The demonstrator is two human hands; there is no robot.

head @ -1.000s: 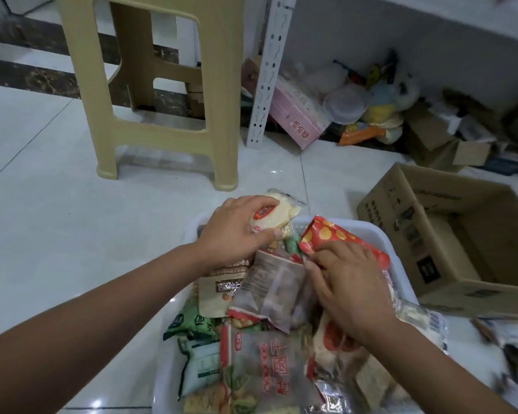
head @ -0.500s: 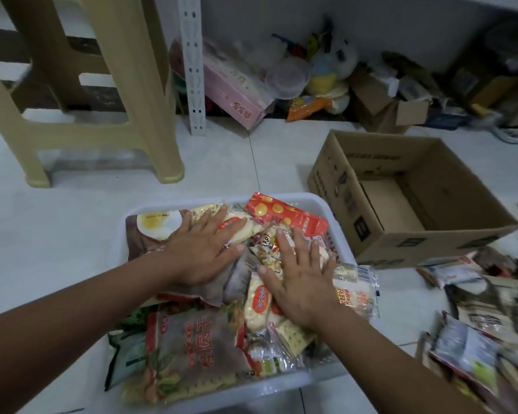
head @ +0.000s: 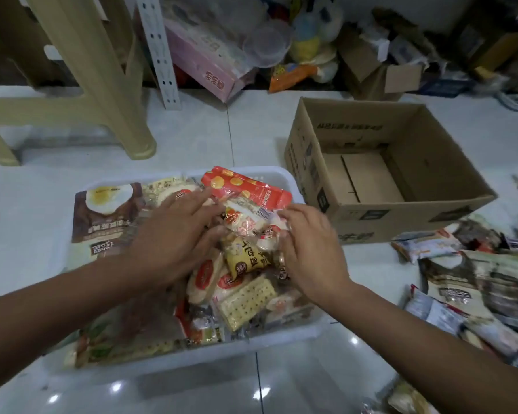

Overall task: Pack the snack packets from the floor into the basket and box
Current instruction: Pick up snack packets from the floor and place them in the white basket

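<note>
overflow is the likeliest trouble: the white basket (head: 290, 180) is heaped well above its rim, and the red packet with orange dots (head: 245, 186) lies across the far right corner, partly over the edge. pressing the pile down could, in my judgement, push that packet or the small round cakes near the right wall out onto the floor (head: 27, 264), or crack the brittle cracker packet (head: 245, 300) lying near the front. the left hand (head: 168, 234) lies flat and spread on the heap, fingers loose, gripping nothing that i can see; the right hand (head: 308, 249) is curled at the right side of the pile with its fingertips at a small clear wrapper, though motion blur leaves it unclear whether it pinches that wrapper or only touches it. a large brown packet with an egg picture (head: 105, 216) leans at the far left of the basket.

the cardboard box (head: 371, 180) stands just right of the basket, open and bare inside, so it is the sensible place for what remains. more snack packets (head: 473, 282) lie scattered on the floor to the right, near the box's front corner, not yet packed. a beige plastic stool (head: 96, 85) stands beyond the basket to the left, apart from it. along the far wall are a pink carton (head: 207, 61), a clear tub (head: 266, 43) and other clutter; none of it blocks the reach to box or loose packets
</note>
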